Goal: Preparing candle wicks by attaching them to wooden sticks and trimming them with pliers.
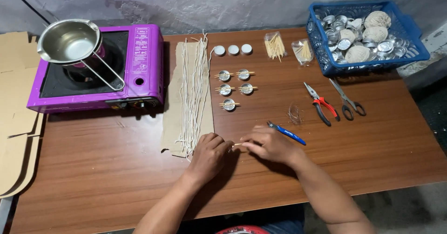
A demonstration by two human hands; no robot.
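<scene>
Both hands meet near the front edge of the brown wooden table (116, 169), about mid-width. My left hand (210, 154) is curled into a loose fist, knuckles up; my right hand (270, 143) faces it, fingers bunched. Between them they pinch a thin pale wooden stick (238, 144), lying level just above the surface. Each hand is closed on one end of it.

Handling judgement: the stick looks very light and stiff but brittle. Best taken near the ends with fingertips only; pressure mid-length would likely snap it. Whether a wick is threaded at the pinch I cannot tell; too small.

Pose: both forearms come in from the front edge and converge, wrists low.

Just left of the left hand: a strip of tan cardboard (174, 122) carrying long white cotton wick strands (193, 89). Just beyond the right hand: small blue-handled cutters (286, 133).

Further toward the back edge: small round metal cups with sticks laid across (235, 88), red-handled pliers (320, 103), grey scissors (347, 99). Back right corner: blue plastic basket (409, 33). Back left: purple portable gas stove (144, 61) with a steel pouring pot (70, 40).
</scene>
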